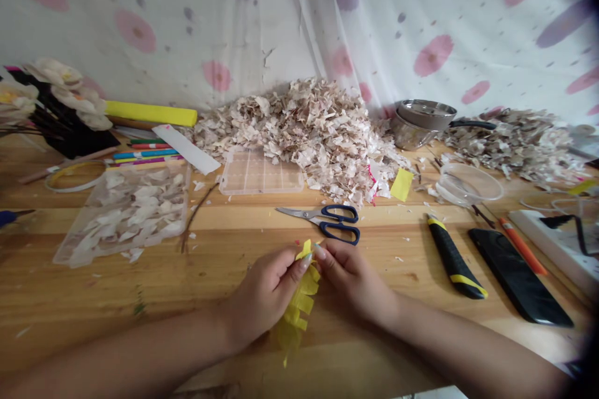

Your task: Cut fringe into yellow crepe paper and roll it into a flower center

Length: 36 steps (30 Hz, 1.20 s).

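Between my two hands hangs a strip of thin yellow crepe paper (299, 308), cut into a fringe along its right side. My left hand (274, 283) pinches its upper end between thumb and forefinger. The fingertips of my right hand (350, 274) are pressed together at the same top end, close against the left thumb. A small folded yellow tip stands up above the fingers. Just beyond my hands lie scissors (322, 218) with dark blue handles, their blades pointing left.
Behind is a big heap of pale petal-like scraps (322, 131). A clear box of scraps (131, 212), pens (145, 154) and paper flowers (60, 93) are at left. To the right lie a utility knife (456, 255), a black phone (519, 277), a power strip (556, 249) and metal bowls (421, 121).
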Motion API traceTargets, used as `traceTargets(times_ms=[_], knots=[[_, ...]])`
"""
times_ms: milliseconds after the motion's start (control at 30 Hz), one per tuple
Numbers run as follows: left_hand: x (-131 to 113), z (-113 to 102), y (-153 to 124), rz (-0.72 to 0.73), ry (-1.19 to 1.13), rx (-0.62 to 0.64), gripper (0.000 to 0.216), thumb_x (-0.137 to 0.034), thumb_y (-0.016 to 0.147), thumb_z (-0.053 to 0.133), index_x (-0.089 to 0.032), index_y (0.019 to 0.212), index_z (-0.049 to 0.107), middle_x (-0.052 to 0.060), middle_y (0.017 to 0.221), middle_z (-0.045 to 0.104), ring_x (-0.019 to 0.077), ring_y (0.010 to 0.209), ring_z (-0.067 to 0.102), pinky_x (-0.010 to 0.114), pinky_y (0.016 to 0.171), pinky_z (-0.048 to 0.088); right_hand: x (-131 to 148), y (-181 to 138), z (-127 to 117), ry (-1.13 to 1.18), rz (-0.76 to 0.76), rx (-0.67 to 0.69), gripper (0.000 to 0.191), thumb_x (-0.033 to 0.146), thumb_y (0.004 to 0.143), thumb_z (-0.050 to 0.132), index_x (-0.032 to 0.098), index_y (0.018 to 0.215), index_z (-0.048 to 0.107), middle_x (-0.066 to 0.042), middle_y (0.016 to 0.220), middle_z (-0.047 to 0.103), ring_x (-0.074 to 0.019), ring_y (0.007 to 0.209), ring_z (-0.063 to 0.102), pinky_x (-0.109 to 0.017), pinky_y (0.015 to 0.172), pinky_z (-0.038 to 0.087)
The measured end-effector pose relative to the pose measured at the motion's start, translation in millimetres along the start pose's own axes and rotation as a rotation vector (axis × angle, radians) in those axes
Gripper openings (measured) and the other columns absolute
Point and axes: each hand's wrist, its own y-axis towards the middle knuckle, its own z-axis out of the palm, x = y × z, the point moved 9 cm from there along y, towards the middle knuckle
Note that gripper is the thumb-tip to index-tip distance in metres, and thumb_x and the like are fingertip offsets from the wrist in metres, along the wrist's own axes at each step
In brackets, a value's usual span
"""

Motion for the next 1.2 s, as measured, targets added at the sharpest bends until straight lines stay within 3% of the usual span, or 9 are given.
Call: traceTargets(times_ms=[100,233,367,433,567,667,767,933,1200], knots=[[-9.7,-3.0,0.2,0.111,0.145,-0.013,0.024,-0.028,0.095,0.04,-0.019,0.085,0.06,0.001,0.079,0.064,0.0144,0.074,0.06,0.025,0.071,0.046,-17.2,-6.0,16.2,0.367,0.301,0.053,0.042,0.056,0.083,0.049,0.018,0.067,0.04,0.006,0.056,0.034,-0.0063,0.047,0.027,-0.018,0.043,0.022],[-27.8,-5.5,-4.1,0.324,0.344,-0.052,0.018,-0.016,0.092,0.044,-0.018,0.094,0.062,0.005,0.087,0.068,0.0168,0.085,0.063,0.027,0.077,0.048,-23.3,-22.1,36.2,0.724,0.652,0.173,0.027,0.038,0.084,0.048,0.02,0.068,0.036,0.011,0.05,0.021,-0.005,0.041,0.01,-0.015,0.036,0.005],[-44.9,-6.7,-11.4,0.542,0.538,-0.131,0.02,-0.01,0.09,0.043,-0.014,0.098,0.062,0.007,0.082,0.07,0.0191,0.077,0.063,0.03,0.07,0.049,-22.5,-28.4,36.3,0.815,0.779,0.206,0.022,0.025,0.083,0.044,0.019,0.065,0.033,0.01,0.051,0.021,-0.0045,0.041,0.011,-0.013,0.034,0.003],[-46.5,-5.5,-11.8,0.567,0.547,-0.121,0.021,-0.01,0.09,0.043,-0.014,0.099,0.061,0.008,0.083,0.07,0.0192,0.075,0.063,0.031,0.068,0.05,-23.2,-28.5,36.4,0.792,0.785,0.232,0.022,0.025,0.084,0.044,0.019,0.065,0.034,0.01,0.05,0.022,-0.004,0.039,0.012,-0.013,0.034,0.004],[-22.6,-6.8,-0.4,0.278,0.272,-0.034,0.02,-0.021,0.092,0.044,-0.017,0.092,0.064,0.006,0.084,0.07,0.0177,0.079,0.064,0.03,0.073,0.05,-23.1,-13.8,26.9,0.582,0.543,0.201,0.033,0.045,0.089,0.043,0.019,0.068,0.04,0.009,0.047,0.031,-0.004,0.037,0.019,-0.014,0.033,0.012],[4.5,-7.9,3.1,-0.016,-0.027,-0.036,0.027,-0.035,0.092,0.045,-0.016,0.086,0.063,0.003,0.074,0.065,0.0149,0.068,0.06,0.025,0.062,0.048,-13.3,1.2,4.2,0.281,0.196,0.078,0.043,0.053,0.091,0.038,0.017,0.069,0.044,0.005,0.054,0.041,-0.006,0.044,0.033,-0.017,0.04,0.026],[18.7,-10.5,1.8,-0.166,-0.19,-0.095,0.031,-0.043,0.088,0.05,-0.015,0.085,0.061,0.0,0.066,0.058,0.0127,0.059,0.052,0.022,0.052,0.042,10.7,5.4,-16.6,-0.181,-0.176,-0.012,0.035,0.044,0.095,0.038,0.017,0.075,0.049,-0.001,0.067,0.051,-0.0108,0.061,0.046,-0.022,0.057,0.04],[18.9,-8.4,1.8,-0.191,-0.267,-0.077,0.034,-0.047,0.085,0.052,-0.014,0.08,0.059,0.0,0.068,0.057,0.0133,0.063,0.05,0.023,0.055,0.04,41.3,-3.0,-16.7,-0.627,-0.603,0.011,0.02,0.034,0.094,0.045,0.016,0.098,0.053,-0.008,0.083,0.061,-0.0178,0.078,0.056,-0.03,0.069,0.046],[20.6,-2.6,2.7,-0.239,-0.359,-0.029,0.038,-0.052,0.082,0.055,-0.014,0.084,0.06,0.002,0.072,0.06,0.0157,0.067,0.054,0.026,0.06,0.043,56.9,-12.8,-4.8,-0.826,-0.814,-0.017,0.013,0.023,0.094,0.047,0.016,0.099,0.055,-0.008,0.084,0.065,-0.0174,0.079,0.059,-0.03,0.069,0.05]])
